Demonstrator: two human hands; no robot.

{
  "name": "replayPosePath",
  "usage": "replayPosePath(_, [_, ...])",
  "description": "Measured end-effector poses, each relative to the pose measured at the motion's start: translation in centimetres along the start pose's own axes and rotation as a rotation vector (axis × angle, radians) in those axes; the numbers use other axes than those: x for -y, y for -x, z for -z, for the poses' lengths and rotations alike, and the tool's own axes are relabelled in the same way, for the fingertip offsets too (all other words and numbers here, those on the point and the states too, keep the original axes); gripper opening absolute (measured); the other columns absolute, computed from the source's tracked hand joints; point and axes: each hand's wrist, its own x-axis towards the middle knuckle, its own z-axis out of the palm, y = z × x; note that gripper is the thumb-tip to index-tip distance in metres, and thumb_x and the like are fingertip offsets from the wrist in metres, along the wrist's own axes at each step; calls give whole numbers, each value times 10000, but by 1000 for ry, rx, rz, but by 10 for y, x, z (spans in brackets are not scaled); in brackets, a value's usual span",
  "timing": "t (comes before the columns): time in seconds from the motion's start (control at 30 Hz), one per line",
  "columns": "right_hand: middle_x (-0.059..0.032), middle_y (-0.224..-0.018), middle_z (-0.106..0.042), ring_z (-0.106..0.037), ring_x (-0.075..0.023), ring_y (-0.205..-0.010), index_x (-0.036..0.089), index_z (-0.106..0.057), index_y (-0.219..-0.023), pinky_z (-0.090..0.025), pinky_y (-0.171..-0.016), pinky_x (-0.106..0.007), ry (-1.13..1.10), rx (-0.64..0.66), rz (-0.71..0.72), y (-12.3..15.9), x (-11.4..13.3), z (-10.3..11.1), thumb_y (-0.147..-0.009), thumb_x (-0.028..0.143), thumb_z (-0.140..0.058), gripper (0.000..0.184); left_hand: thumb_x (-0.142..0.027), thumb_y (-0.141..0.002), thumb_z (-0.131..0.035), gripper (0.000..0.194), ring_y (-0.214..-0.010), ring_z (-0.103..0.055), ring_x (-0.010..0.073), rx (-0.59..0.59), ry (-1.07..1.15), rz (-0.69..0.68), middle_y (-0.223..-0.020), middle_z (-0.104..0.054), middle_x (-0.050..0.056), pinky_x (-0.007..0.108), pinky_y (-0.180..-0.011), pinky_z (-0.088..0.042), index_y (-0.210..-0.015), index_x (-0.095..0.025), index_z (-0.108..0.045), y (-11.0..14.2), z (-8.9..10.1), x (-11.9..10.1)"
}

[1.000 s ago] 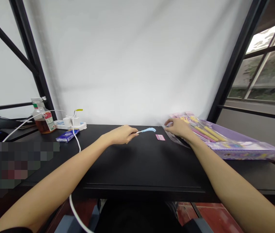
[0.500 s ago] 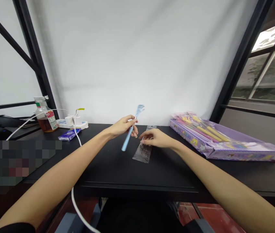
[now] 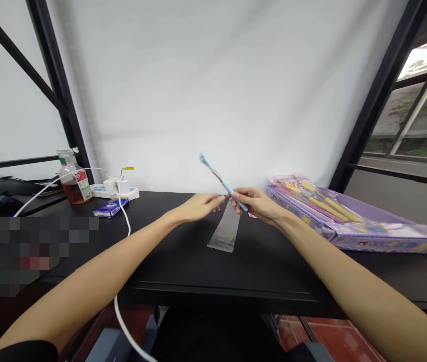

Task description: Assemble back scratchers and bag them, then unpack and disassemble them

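Observation:
A light blue back scratcher [image 3: 213,173] with a thin metal shaft is in my right hand [image 3: 253,201]. My right fingers are wrapped around its blue handle, and its head points up and to the left. A clear plastic sleeve [image 3: 224,232] lies on the black table, its upper end between my hands and partly hidden. My left hand [image 3: 200,206] is closed, with thumb and fingers pinched at the sleeve's upper end. A small pink edge [image 3: 251,215] shows beneath my right hand.
At right stands a purple open box [image 3: 379,236] with several packaged scratchers [image 3: 322,203]. On the left are a bottle of brown liquid [image 3: 74,183], a blue packet [image 3: 110,207], a white power strip [image 3: 132,193] and a white cable [image 3: 126,221] crossing the table edge [image 3: 221,291].
The back scratcher has passed from my left hand to my right, its head now tilting left instead of right. My left hand has moved right to the sleeve's upper end.

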Motion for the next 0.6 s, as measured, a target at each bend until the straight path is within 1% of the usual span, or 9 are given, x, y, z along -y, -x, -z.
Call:
replayPosePath(0.1, [19, -686, -555, -491, -91, -538, 180, -651, -954, -378, -521, -252, -89, -171, 19, -1, 3, 10, -738, 446, -785, 368, -612, -856, -566, 514, -1175, -517, 313, 198, -393, -65, -1179, -587, 101, 481, -1043, -366, -1233, -276, -658, 5, -6, 4])
replayPosePath(0.17, [26, -675, -531, -455, -84, -515, 188, -635, -981, -344, -499, -251, -116, -230, 9, -1, 3, 16, -735, 414, -784, 366, -575, -826, -625, 480, -1209, -492, 328, 265, -498, -78, -1234, -553, 102, 481, -1044, -359, -1227, -316, -674, 5, -7, 5])
replayPosePath(0.2, [27, -670, -524, -442, -83, -507, 187, -629, -978, -331, -492, -251, -120, -251, 4, -1, 3, 18, -733, 401, -783, 359, -519, -833, -637, 427, -1165, -531, 310, 279, -508, -77, -1234, -552, 108, 445, -1020, -387, -1190, -294, -701, 5, -5, 6])
replayPosePath(0.27, [28, -657, -513, -425, -81, -498, 183, -623, -962, -317, -485, -250, -119, -280, -4, -1, 3, 19, -728, 385, -781, 347, -358, -842, -637, 343, -968, -632, 229, 264, -477, -51, -1224, -564, 121, 336, -906, -461, -1145, -223, -724, 3, 1, 7])
replayPosePath(0.33, [28, -653, -512, -426, -82, -501, 182, -623, -961, -317, -488, -247, -108, -285, -13, -1, 2, 18, -725, 383, -782, 348, -219, -800, -635, 347, -770, -653, 164, 214, -463, 7, -1179, -603, 114, 270, -765, -482, -1135, -186, -722, 1, 7, 7])
replayPosePath(0.4, [26, -657, -518, -436, -85, -511, 184, -625, -966, -323, -494, -247, -100, -274, -20, -1, 1, 16, -721, 388, -782, 355, -152, -769, -623, 351, -722, -650, 163, 182, -499, 53, -1061, -668, 85, 256, -711, -466, -1102, -185, -732, 0, 10, 7])
replayPosePath(0.5, [23, -669, -530, -446, -90, -521, 189, -627, -968, -330, -500, -249, -99, -261, -27, -1, 0, 13, -714, 392, -784, 361, -243, -814, -622, 205, -802, -656, 209, 152, -578, 69, -900, -713, 77, 268, -723, -452, -944, -164, -759, 0, 9, 7])
replayPosePath(0.53, [24, -672, -532, -446, -90, -520, 189, -628, -971, -330, -501, -250, -98, -259, -32, -1, 0, 13, -714, 392, -782, 362, -325, -815, -647, 233, -839, -657, 226, 125, -597, 79, -912, -718, 89, 274, -727, -453, -933, -154, -754, 0, 7, 7])
replayPosePath(0.6, [25, -666, -528, -441, -89, -511, 185, -631, -976, -325, -498, -251, -91, -264, -43, -1, 0, 13, -717, 389, -777, 361, -455, -754, -718, 419, -882, -659, 249, 71, -608, 140, -968, -722, 113, 278, -713, -459, -1024, -134, -726, 1, 5, 6])
